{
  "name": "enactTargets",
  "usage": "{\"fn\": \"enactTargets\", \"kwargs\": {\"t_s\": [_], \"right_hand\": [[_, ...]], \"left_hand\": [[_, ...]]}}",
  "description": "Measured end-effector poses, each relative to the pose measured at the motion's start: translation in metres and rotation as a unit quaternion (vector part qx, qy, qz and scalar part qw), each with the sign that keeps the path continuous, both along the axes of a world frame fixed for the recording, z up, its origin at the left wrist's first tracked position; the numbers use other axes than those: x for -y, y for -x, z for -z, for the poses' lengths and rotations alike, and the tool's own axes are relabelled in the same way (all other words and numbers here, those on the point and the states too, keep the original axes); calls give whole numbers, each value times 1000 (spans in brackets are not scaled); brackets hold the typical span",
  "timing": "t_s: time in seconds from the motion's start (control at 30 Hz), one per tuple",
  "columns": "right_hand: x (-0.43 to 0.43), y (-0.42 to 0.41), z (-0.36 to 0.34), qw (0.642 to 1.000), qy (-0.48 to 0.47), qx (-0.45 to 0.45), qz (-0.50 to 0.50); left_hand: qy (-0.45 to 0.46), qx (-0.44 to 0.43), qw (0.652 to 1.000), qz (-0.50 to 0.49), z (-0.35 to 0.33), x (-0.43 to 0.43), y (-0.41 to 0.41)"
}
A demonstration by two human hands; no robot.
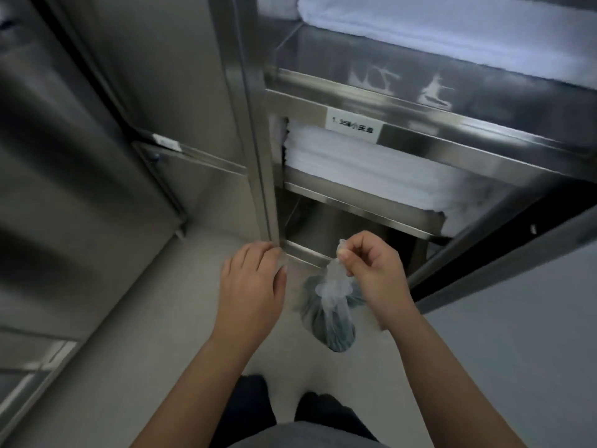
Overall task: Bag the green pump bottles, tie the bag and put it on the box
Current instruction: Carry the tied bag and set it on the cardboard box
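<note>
Pinching the twisted neck of the thin clear plastic bag (328,313) with our right hand (371,270), dark-green load hanging near-centre; left hand (255,279) loosely curled, empty. Soft, slippery film, seemingly bottom-heavy; we'd grip the neck.

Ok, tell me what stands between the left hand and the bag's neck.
Nothing visible. The left hand is open beside the bag, with only bare floor between; the right hand pinches the twisted neck above it.
</note>
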State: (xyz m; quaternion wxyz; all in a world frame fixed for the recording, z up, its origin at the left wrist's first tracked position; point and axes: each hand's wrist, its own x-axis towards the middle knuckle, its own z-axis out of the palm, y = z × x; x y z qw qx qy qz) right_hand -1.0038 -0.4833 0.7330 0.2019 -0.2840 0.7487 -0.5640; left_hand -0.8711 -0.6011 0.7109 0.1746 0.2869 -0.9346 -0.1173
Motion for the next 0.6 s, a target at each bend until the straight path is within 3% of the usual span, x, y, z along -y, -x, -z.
{"fn": "enactTargets", "kwargs": {"t_s": [0.33, 0.6], "right_hand": [[8, 5, -9, 989, 3, 19, -146], [20, -53, -8, 962, -1, 31, -269]], "left_hand": [[-3, 30, 989, -146, -8, -36, -23], [28, 39, 963, -264, -14, -68, -94]]}}
